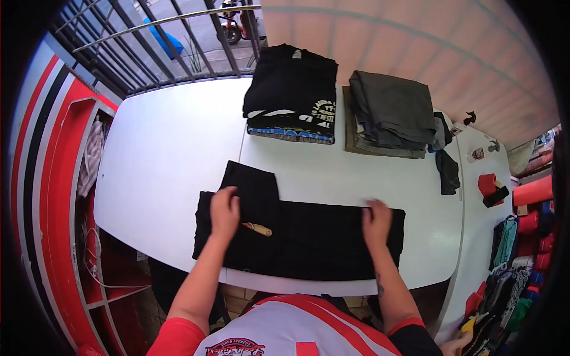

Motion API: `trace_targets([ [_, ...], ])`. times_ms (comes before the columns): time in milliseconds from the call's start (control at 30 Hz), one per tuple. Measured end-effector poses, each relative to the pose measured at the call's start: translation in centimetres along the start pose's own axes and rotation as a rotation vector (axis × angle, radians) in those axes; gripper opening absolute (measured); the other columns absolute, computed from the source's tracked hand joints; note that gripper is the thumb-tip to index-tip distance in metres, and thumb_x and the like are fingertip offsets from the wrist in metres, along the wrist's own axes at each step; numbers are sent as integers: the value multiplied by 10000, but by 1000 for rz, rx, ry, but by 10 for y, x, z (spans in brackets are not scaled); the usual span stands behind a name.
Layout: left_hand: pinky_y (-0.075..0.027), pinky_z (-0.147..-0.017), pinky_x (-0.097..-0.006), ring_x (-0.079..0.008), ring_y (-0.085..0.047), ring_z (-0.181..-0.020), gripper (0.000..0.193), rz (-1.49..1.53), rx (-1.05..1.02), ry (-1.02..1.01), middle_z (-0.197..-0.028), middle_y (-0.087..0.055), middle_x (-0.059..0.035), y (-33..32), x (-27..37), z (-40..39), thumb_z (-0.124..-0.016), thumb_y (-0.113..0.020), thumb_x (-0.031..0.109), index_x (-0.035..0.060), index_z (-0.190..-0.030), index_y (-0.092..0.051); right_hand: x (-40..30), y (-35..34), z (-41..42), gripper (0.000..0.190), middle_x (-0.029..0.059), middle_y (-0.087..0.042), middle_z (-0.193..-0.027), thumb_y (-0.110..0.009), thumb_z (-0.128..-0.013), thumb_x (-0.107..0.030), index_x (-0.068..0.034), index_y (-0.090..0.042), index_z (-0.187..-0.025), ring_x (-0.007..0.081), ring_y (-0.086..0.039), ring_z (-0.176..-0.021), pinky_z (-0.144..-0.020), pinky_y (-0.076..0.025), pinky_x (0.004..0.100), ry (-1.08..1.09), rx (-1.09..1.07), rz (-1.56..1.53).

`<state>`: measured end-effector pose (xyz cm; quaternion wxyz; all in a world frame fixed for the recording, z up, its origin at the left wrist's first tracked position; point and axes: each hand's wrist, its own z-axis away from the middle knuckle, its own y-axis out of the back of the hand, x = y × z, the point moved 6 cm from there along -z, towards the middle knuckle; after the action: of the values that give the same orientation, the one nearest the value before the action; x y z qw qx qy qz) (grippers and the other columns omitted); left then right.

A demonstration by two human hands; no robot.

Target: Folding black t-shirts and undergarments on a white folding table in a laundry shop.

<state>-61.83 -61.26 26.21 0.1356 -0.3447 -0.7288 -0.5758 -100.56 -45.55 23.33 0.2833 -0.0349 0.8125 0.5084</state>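
Observation:
A black garment (329, 240), apparently a shirt, lies partly folded in a long strip along the near side of the white table (169, 147). On its left part a folded-over section (254, 182) sticks out beyond the far edge, and a small tan print (258, 229) shows below it. My left hand (225, 213) rests at the left side of that section, thumb and fingers apart. Over the strip's far edge, towards its right end, is my right hand (377, 222); its fingertips are slightly blurred, with a gap between thumb and fingers.
Folded black shirts (291, 84) and grey garments (392, 107) are stacked at the back. A small dark cloth (447, 171) lies right of them. A red roll (487, 183) and spray bottle (478, 154) stand farther right. Red shelving (80, 133) borders the left; another person's hand (455, 345) shows lower right.

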Motion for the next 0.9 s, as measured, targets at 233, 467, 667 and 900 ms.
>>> trace_targets([
  [233,-454,-737,-425,-363,-574,-844,171,-274,-47,249,-894,-593,-198,16,-91,14,-847,-581,108,-3,-975,-559,-183,-127,-33,343,127,-581,-979,-646,-826,-227,-86,-582,-1132,284,-606,-906,-759,-500,384,29,-448,-438],
  [467,-444,-670,-418,-357,-581,-792,121,-168,-1,280,-829,-597,-175,13,-111,34,-873,-563,131,14,-876,-530,-198,-191,-55,298,137,-575,-958,-724,-744,-277,-65,-596,-909,310,-602,-869,-729,-493,405,47,-585,-153],
  [667,-441,-656,-395,-318,-585,-753,171,0,-53,359,-784,-590,-161,16,-129,38,-875,-579,168,15,-840,-511,-141,-196,-62,291,88,-655,-788,-726,-748,-257,-61,-604,-925,242,-638,-739,-679,-501,353,-374,-624,-548],
  [900,-390,-827,-461,-301,-603,-945,312,-189,-239,464,-983,-648,-122,-2,-113,3,-888,-546,363,75,-1000,-592,-161,-180,-29,691,134,-667,-865,-761,-714,-304,-70,-433,-1275,288,-652,-839,-755,-510,358,-354,-641,-390],
])
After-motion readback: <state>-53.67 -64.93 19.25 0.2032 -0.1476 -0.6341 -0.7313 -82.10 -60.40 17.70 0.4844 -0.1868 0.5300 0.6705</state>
